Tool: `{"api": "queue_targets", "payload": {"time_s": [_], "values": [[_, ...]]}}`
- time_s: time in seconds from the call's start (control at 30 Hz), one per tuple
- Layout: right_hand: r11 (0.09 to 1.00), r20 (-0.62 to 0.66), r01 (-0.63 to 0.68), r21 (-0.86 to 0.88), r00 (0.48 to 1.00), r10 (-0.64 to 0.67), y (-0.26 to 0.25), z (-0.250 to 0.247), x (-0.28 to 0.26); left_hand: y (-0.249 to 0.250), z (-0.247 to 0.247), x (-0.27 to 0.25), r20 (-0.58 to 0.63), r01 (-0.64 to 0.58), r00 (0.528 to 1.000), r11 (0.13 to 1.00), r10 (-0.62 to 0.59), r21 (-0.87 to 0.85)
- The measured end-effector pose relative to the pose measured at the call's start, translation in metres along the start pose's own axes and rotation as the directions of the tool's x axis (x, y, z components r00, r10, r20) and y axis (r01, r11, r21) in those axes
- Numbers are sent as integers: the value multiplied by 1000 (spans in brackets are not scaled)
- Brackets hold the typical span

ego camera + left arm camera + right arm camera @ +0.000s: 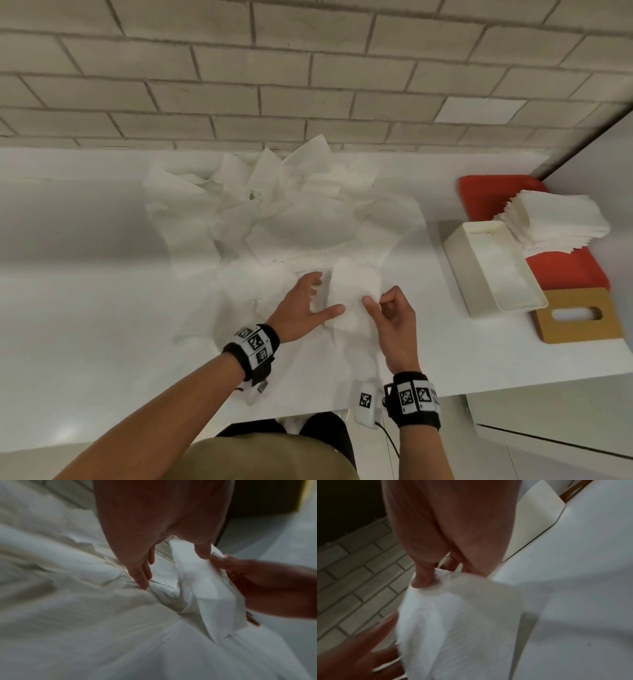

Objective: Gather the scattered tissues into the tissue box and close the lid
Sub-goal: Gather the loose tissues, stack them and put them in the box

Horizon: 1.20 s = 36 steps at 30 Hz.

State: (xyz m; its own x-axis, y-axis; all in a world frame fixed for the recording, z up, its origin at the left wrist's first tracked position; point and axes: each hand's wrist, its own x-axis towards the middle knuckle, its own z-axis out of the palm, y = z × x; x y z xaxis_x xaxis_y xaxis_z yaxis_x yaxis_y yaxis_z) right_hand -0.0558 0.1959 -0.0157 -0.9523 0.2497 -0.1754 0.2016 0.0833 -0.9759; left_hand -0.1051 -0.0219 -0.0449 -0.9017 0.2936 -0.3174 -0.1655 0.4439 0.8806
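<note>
Right hand (394, 318) pinches a folded white paper tissue (352, 291), apparently to lift it; left hand (301, 305), fingers spread, steadies it.

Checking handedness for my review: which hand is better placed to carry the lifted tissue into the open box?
Right hand: it already pinches the folded white tissue, and the open cream tissue box sits on its side.
</note>
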Motion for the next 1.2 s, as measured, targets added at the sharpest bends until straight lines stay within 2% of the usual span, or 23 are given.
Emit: {"api": "queue_targets", "payload": {"time_s": [0.07, 0.1, 0.23, 0.3, 0.37, 0.47, 0.5, 0.57, 0.63, 0.7, 0.73, 0.83, 0.9, 0.97, 1.03, 1.07, 1.13, 1.2], "values": [[995, 17, -3, 102, 1000, 1, -12, 2, -7, 11, 4, 8, 57, 40, 998, 980, -29, -197], [991, -6, 1, 133, 1000, 0, -16, 4, -9, 15, 7, 10, 84, 17, 996, 966, 5, -259], [971, -129, -18, 239, 990, 51, -15, 25, -15, 39, 26, 6, 69, -132, 985, 952, 157, -278], [948, -122, -98, 303, 982, 141, -14, 36, -20, 44, 35, 5, 41, -109, 991, 943, 129, -315], [954, -150, -138, 265, 972, 183, -16, 41, -25, 52, 38, 4, -19, -66, 998, 925, 64, -374], [992, -231, -50, 119, 970, 76, -18, 39, -27, 63, 37, 2, -93, -147, 989, 882, 118, -447], [998, -253, -12, 69, 967, 29, -18, 36, -27, 68, 35, 0, -89, -180, 984, 859, 156, -480], [998, -288, 62, 32, 956, -50, -18, 27, -26, 73, 29, -1, -45, -180, 983, 871, 179, -457], [990, -338, 109, -92, 931, -135, -14, 15, -20, 65, 13, 0, -4, -185, 981, 923, 195, -339], [945, -356, 66, -321, 916, -185, 2, 3, -9, 50, -13, -3, 10, -239, 970, 954, 244, -180], [904, -331, 6, -427, 929, -163, 12, -2, -4, 42, -30, -6, 19, -259, 965, 961, 262, -95], [773, -206, -188, -606, 976, 76, 40, -12, 5, 19, -84, -22, 92, -259, 965, 951, 247, 168], [748, -162, -161, -644, 984, 73, 41, -15, 4, 2, -118, -39, 171, -206, 973, 917, 155, 342], [813, -185, -114, -571, 983, 8, 35, -17, 3, -20, -146, -60, 274, -170, 961, 867, 40, 468], [867, -210, -76, -492, 977, -33, 28, -22, 3, -45, -163, -80, 357, -172, 931, 769, -79, 616], [865, -205, -61, -498, 977, -49, 28, -22, 4, -58, -169, -88, 368, -178, 921, 707, -125, 684], [791, -177, -82, -606, 984, -34, 30, -18, 6, -78, -175, -99, 361, -208, 924, 627, -126, 751], [641, -224, -129, -757, 972, -69, 33, -7, 7, -94, -174, -104, 326, -243, 945, 628, -18, 739]]}}
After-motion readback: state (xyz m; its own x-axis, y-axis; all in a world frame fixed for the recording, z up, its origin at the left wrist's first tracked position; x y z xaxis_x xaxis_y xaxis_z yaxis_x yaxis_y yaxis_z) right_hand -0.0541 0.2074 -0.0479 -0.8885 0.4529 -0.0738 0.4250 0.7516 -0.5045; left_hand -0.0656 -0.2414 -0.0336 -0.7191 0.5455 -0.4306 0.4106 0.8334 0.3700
